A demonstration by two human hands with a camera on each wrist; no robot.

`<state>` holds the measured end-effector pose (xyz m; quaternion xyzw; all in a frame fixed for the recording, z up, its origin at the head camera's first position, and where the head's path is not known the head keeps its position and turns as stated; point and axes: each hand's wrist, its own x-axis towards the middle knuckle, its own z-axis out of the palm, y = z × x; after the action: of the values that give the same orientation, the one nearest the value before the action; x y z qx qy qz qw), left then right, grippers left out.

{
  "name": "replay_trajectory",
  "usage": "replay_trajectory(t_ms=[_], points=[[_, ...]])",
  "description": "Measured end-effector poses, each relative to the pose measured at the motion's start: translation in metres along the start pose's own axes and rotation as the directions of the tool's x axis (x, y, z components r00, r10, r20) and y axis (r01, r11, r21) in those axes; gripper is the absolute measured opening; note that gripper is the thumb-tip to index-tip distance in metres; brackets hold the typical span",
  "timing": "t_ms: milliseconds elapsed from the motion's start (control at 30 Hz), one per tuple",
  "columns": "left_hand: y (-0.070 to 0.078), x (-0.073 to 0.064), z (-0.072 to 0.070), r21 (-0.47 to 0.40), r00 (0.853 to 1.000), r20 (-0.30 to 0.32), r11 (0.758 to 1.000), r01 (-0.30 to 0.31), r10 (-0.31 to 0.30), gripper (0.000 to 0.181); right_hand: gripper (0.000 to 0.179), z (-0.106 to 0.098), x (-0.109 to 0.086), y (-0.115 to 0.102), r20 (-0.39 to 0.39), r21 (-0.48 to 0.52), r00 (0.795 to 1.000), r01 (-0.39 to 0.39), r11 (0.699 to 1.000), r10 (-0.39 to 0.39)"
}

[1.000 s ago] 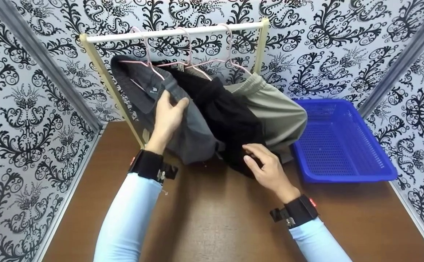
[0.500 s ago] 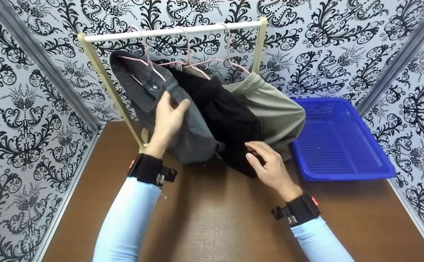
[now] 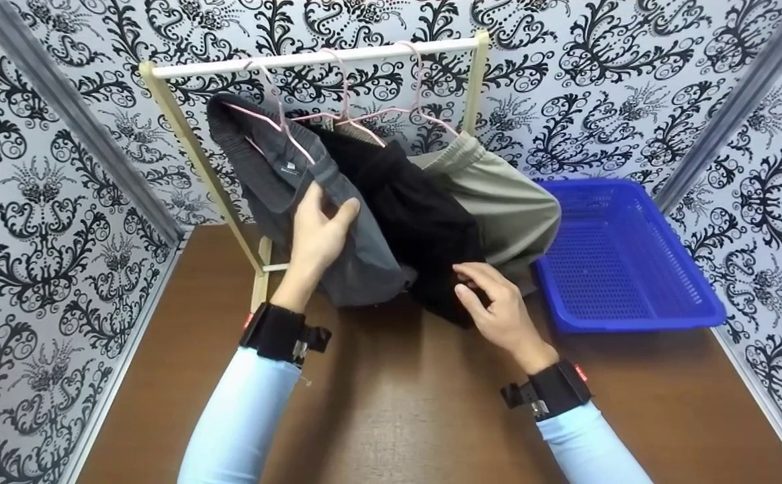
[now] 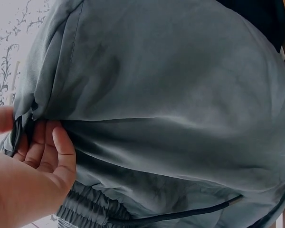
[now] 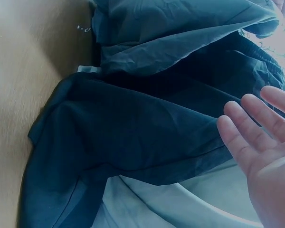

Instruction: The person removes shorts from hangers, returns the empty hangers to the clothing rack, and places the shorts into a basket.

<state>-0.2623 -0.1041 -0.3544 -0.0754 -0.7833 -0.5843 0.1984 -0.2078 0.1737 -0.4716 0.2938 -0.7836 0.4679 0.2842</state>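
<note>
Fingers (image 4: 64, 147) of the left hand (image 3: 320, 232) are bent over the waistband edge of the grey garment (image 3: 364, 252); the cloth is pinched between them and the thumb. The left forearm, covered by a light blue sleeve (image 3: 243, 417), is extended forward and slightly to the right, with the wrist held above the worktop (image 3: 391, 417). The grey garment is suspended by a pink hanger (image 3: 297, 144) toward the left end of the white rail (image 3: 377, 52).

The right hand (image 3: 502, 312) is positioned at the lower part of the black garment (image 3: 418, 215). Its fingers are slightly spread and loosely bent; whether the cloth is touched cannot be told. The right forearm is angled inward from the lower right, and a black strap (image 3: 561, 390) is fastened round the wrist. The black garment is hung between the grey garment and the pale green garment (image 3: 512, 202), beside which a blue basket (image 3: 639, 325) is placed.
</note>
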Motion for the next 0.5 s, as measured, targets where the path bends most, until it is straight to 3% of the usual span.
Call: replay_trajectory(t_ms=[333, 500], points=[[-0.006, -0.019, 0.007, 0.018, 0.998, 0.016, 0.998, -0.057, 0.057, 0.041, 0.03, -0.007, -0.001, 0.001, -0.013, 0.025, 1.0, -0.023, 0.999, 0.023], [-0.011, -0.025, 0.009, 0.015, 0.998, 0.015, 0.998, -0.055, 0.055, 0.037, 0.03, -0.011, 0.001, 0.001, -0.013, 0.015, 0.999, -0.029, 0.999, 0.029]])
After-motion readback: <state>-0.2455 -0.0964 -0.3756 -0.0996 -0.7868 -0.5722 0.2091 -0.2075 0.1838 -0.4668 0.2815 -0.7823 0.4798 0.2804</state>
